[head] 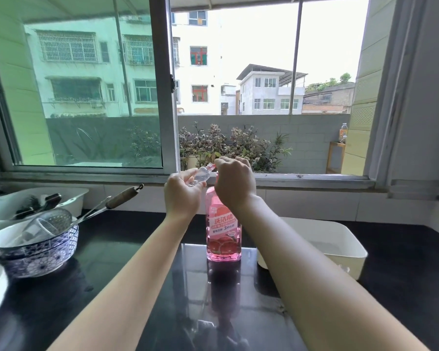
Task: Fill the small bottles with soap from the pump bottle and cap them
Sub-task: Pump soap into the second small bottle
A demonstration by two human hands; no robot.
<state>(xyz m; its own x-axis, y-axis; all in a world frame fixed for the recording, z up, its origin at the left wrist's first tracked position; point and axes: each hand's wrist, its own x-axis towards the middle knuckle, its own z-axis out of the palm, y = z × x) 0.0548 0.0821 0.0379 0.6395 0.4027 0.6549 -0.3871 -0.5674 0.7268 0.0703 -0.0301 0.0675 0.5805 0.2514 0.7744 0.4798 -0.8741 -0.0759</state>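
Your left hand (pixel 181 196) grips a small clear bottle (pixel 200 175), tilted with its open neck toward the pump your right hand (pixel 235 182) covers, fingers curled over it. The pink pump bottle (pixel 223 231), labelled "洗洁精" and "3秒化油", stands on the black countertop (pixel 127 249) beside a white tub (pixel 340 247).

Two hands are counted: left (pixel 181 196), right (pixel 235 183). One small bottle (pixel 202 174), one pump bottle (pixel 223 234), one bowl (pixel 36 252) and two white tubs, far left (pixel 69 196) and right (pixel 340 239), are seen.
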